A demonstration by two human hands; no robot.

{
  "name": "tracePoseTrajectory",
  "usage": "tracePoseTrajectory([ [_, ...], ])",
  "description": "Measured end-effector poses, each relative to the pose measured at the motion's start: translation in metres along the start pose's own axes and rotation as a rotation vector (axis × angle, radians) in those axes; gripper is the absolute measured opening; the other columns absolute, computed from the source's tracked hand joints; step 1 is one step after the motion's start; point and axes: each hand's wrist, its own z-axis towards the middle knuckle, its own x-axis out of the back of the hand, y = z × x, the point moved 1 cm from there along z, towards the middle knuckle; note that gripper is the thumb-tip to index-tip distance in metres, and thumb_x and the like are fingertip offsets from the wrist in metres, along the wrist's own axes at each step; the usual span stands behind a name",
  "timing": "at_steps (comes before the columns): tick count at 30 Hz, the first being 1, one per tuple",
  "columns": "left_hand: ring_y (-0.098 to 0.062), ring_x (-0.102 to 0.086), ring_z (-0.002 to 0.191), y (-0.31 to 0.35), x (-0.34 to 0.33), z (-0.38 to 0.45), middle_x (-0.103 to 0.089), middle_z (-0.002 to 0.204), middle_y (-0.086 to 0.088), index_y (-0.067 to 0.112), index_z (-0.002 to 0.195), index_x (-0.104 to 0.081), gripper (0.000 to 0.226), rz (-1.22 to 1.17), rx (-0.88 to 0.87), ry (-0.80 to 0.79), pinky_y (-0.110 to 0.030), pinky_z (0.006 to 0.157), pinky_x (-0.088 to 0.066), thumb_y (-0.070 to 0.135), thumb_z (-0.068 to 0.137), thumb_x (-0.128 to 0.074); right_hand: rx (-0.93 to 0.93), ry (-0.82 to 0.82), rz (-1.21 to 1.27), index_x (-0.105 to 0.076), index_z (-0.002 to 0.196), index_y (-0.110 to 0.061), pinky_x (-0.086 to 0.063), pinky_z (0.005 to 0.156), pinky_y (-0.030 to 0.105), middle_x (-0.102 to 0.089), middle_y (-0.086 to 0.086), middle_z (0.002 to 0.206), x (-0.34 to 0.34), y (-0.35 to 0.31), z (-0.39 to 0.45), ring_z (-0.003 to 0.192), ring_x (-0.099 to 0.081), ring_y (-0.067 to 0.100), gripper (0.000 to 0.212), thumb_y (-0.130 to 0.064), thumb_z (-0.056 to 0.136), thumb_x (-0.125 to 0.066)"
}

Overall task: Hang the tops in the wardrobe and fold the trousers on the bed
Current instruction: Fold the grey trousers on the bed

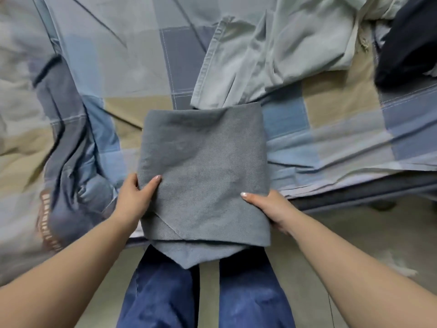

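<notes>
Hands gripping folded twill trousers

Folded trousers grey; bedsheet blue-beige-grey checked; crumpled garment pale green; worn jeans dark blue.

Bare bedspread left of folded trousers; pale garment crowds far-right side.
</notes>
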Motion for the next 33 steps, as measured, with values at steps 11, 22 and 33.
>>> tracePoseTrajectory([
  [11,-0.04,-0.03,0.14,0.041,-0.02,-0.008,-0.034,0.149,-0.023,0.002,0.14,-0.043,0.074,0.684,-0.967,0.001,-0.063,0.111,-0.022,0.014,0.075,-0.076,0.723,0.544,-1.03,-0.034,0.145,-0.007,-0.014,0.118,0.045,-0.024,0.016,0.154,-0.053,-0.048,-0.015,0.143,-0.021,0.032,0.068,-0.021,0.084,-0.063],
  [22,-0.024,-0.005,0.149,0.04,-0.025,0.089,-0.016,0.16,-0.006,0.019,0.152,-0.02,0.086,0.987,-0.728,0.085,-0.057,0.115,-0.003,0.074,0.086,-0.028,0.563,0.594,-1.443,-0.005,0.152,-0.022,-0.003,0.116,0.052,-0.003,0.009,0.161,-0.016,-0.092,0.088,0.147,-0.002,0.023,0.087,-0.07,0.085,-0.03],
  [33,-0.038,-0.023,0.142,0.001,-0.033,-0.014,-0.03,0.151,-0.024,-0.001,0.144,-0.033,0.071,0.753,-1.001,-0.021,-0.066,0.111,-0.016,0.043,0.089,-0.046,1.112,0.339,-1.367,-0.048,0.137,-0.006,-0.019,0.109,0.063,-0.038,0.019,0.147,-0.067,-0.003,-0.006,0.137,-0.037,0.034,0.069,-0.028,0.075,-0.068],
])
